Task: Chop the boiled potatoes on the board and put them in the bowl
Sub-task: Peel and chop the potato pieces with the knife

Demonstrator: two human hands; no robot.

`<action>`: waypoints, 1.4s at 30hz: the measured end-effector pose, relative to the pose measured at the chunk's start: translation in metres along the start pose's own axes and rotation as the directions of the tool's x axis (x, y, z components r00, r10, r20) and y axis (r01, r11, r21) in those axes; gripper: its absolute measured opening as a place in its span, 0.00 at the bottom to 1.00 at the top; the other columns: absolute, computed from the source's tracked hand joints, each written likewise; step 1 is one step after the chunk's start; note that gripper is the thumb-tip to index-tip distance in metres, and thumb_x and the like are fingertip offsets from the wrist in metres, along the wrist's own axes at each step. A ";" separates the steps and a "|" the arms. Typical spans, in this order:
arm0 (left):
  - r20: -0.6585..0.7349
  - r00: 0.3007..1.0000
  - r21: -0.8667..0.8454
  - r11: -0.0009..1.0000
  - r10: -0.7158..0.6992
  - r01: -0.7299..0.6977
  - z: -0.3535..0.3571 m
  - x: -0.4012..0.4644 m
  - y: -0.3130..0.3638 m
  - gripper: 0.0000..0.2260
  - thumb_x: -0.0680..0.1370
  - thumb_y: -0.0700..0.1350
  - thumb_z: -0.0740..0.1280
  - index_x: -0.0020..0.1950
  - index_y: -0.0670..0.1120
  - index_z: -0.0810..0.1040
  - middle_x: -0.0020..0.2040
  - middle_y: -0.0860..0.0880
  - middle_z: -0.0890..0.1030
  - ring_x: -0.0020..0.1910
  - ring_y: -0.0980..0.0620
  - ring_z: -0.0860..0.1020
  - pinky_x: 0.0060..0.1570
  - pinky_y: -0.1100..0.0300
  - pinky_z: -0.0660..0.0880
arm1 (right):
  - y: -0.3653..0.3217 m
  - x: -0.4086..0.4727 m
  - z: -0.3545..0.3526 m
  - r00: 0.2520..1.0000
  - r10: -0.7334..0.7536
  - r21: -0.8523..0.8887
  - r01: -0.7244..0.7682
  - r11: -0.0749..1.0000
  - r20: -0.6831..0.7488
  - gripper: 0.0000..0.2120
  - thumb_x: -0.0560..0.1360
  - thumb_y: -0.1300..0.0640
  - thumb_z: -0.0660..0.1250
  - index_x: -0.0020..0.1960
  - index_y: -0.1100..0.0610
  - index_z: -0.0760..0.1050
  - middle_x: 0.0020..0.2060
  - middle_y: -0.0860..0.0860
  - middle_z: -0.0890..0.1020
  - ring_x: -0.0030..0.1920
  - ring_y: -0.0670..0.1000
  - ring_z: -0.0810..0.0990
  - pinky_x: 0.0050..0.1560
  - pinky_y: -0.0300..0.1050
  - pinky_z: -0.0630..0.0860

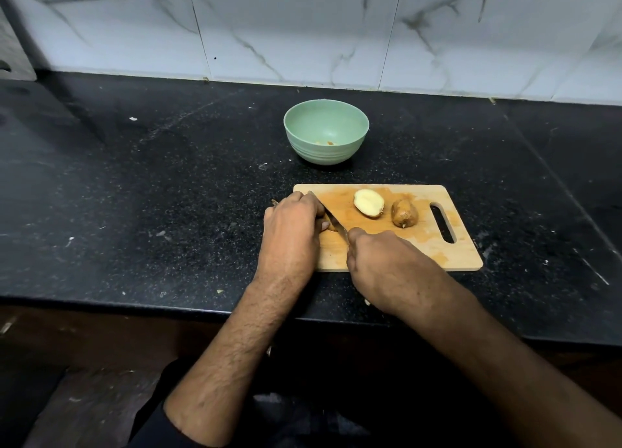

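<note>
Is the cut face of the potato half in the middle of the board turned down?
No, the potato half lies with its pale cut face up.

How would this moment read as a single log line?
step: chopping | right hand: knife | left hand: steadies potato piece | board: two halves wait | bowl: few bits

board [397,245]: matt wood | bowl [325,129]: smooth plastic | counter [168,185]: speckled stone

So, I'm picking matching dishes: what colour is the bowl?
Pale mint green bowl, ribbed low outside; head view.
</note>
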State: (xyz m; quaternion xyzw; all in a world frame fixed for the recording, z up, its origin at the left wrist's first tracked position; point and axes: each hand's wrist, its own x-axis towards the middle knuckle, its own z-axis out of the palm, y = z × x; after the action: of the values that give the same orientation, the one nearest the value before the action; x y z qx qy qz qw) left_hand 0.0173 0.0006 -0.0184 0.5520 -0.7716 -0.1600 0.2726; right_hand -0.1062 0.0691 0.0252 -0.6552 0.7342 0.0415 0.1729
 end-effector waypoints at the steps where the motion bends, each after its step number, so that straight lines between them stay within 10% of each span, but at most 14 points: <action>1: -0.013 1.000 -0.011 1.000 -0.001 0.001 0.000 -0.001 0.000 0.01 0.79 0.42 0.69 0.49 0.48 0.79 0.49 0.50 0.78 0.52 0.48 0.77 0.58 0.48 0.70 | 0.001 -0.001 0.000 1.000 -0.003 -0.002 0.003 1.000 0.004 0.14 0.84 0.57 0.53 0.69 0.53 0.66 0.38 0.51 0.71 0.44 0.56 0.76 0.39 0.48 0.70; 17: -0.136 0.991 -0.149 0.989 0.003 -0.024 0.010 -0.009 -0.005 0.05 0.77 0.42 0.72 0.44 0.50 0.78 0.42 0.58 0.72 0.46 0.53 0.75 0.55 0.45 0.75 | 0.033 -0.059 -0.013 0.996 -0.023 0.071 0.016 0.997 0.088 0.11 0.85 0.47 0.52 0.58 0.50 0.70 0.38 0.48 0.76 0.28 0.43 0.72 0.22 0.34 0.66; 32: -0.106 0.993 -0.183 0.981 0.042 -0.061 0.018 -0.006 -0.016 0.11 0.77 0.47 0.72 0.59 0.54 0.81 0.54 0.55 0.77 0.56 0.51 0.76 0.61 0.48 0.72 | 0.017 0.013 0.003 0.890 -0.038 0.335 0.211 0.918 -0.455 0.09 0.82 0.50 0.61 0.49 0.54 0.75 0.33 0.46 0.77 0.32 0.46 0.78 0.35 0.45 0.76; 42: -0.046 0.998 -0.057 0.998 0.036 -0.039 0.017 -0.004 -0.009 0.25 0.77 0.54 0.71 0.73 0.52 0.72 0.65 0.54 0.77 0.64 0.51 0.71 0.59 0.52 0.60 | 0.016 0.027 0.009 0.915 0.077 0.617 0.203 0.760 -0.396 0.08 0.84 0.51 0.60 0.53 0.55 0.75 0.29 0.51 0.80 0.18 0.44 0.76 0.19 0.42 0.72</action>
State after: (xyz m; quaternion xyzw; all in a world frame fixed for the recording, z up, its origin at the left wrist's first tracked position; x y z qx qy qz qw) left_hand 0.0153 0.0007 -0.0382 0.5329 -0.7705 -0.1646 0.3086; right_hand -0.1222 0.0485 0.0056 -0.5744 0.6993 -0.3539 0.2362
